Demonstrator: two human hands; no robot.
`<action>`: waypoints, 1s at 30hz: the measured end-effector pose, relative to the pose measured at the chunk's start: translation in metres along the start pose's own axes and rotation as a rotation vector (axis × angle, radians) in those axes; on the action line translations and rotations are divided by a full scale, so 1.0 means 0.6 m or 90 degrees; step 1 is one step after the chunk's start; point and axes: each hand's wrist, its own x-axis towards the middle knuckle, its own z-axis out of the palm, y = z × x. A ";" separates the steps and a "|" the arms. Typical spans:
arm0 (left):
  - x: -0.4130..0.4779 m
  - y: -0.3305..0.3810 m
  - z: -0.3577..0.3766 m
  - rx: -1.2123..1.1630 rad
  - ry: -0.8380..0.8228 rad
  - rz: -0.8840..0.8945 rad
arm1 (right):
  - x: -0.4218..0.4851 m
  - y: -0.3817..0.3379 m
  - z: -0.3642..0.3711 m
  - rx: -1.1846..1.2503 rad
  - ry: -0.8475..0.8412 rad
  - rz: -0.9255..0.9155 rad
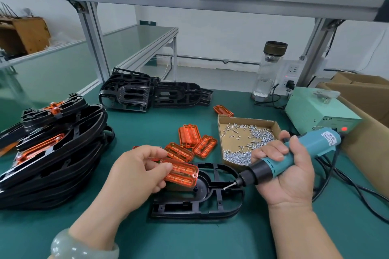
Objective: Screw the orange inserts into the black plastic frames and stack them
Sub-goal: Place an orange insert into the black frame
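A black plastic frame (219,202) lies flat on the green mat in front of me. My left hand (136,172) pinches an orange insert (183,173) and holds it over the frame's left end. My right hand (282,172) grips a teal electric screwdriver (294,153), its bit pointing down-left at the frame's middle. Several loose orange inserts (189,136) lie just beyond the frame. A tall stack of frames with orange inserts fitted (52,153) stands at the left.
A cardboard tray of small silver screws (246,139) sits right of the inserts. Bare black frames (151,94) lie at the back. A glass bottle (267,71), a green power box (320,111), its cables and cardboard boxes (366,99) fill the right side.
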 end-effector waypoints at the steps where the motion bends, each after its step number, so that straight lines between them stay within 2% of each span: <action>1: -0.001 0.000 0.003 0.002 -0.005 -0.003 | 0.000 0.000 0.000 0.000 0.000 0.000; 6: -0.009 -0.003 0.021 0.073 -0.019 0.001 | 0.000 -0.001 -0.001 0.004 0.002 -0.001; 13: -0.011 -0.017 0.016 0.309 0.049 0.024 | 0.001 0.000 -0.003 0.005 -0.003 0.003; 21: -0.007 -0.022 0.012 0.339 0.027 -0.002 | 0.001 0.000 -0.002 0.009 -0.008 0.006; 30: -0.007 -0.018 0.014 0.317 -0.028 0.038 | 0.001 0.001 -0.003 0.004 -0.011 0.006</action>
